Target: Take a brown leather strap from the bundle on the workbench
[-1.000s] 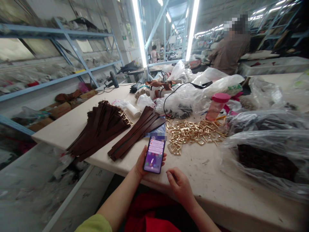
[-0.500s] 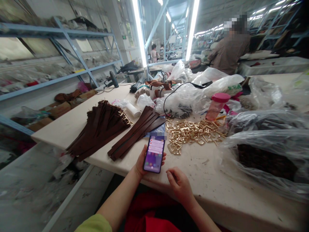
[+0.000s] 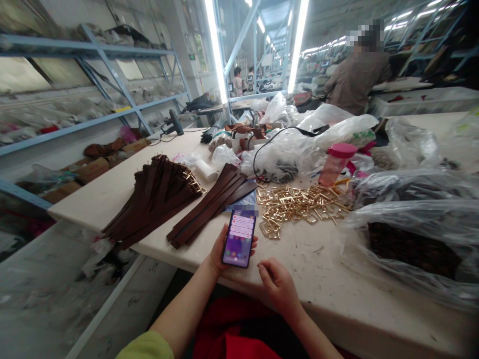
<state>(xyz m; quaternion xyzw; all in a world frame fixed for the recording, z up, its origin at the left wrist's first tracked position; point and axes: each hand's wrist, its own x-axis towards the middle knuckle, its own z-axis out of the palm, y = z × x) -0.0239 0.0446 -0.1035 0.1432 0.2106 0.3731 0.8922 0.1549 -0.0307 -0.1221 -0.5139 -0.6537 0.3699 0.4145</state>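
A smartphone (image 3: 238, 244) with a lit purple screen showing several message boxes rests in my left hand (image 3: 219, 252), whose fingers wrap round its edges. To the right of it, my right hand (image 3: 279, 284) is loosely curled at the table's near edge, and nothing shows in it. Just beyond the phone, a loose bundle of dark brown leather straps (image 3: 209, 207) lies on the table. Gold-coloured metal buckles (image 3: 299, 202) are heaped to the right of these straps. A larger pile of brown straps (image 3: 153, 197), with gold buckles at their far ends, fans out on the left.
A pink-lidded bottle (image 3: 337, 164) stands behind the buckles. Clear plastic bags (image 3: 407, 244) crowd the right side of the table (image 3: 329, 279) and its back. A heat gun (image 3: 175, 122) sits at the far left. Shelving (image 3: 67, 130) lines the left wall. A person (image 3: 357, 75) is at the back right.
My hands and the phone have stayed in place. At the back right, the person has shifted slightly.
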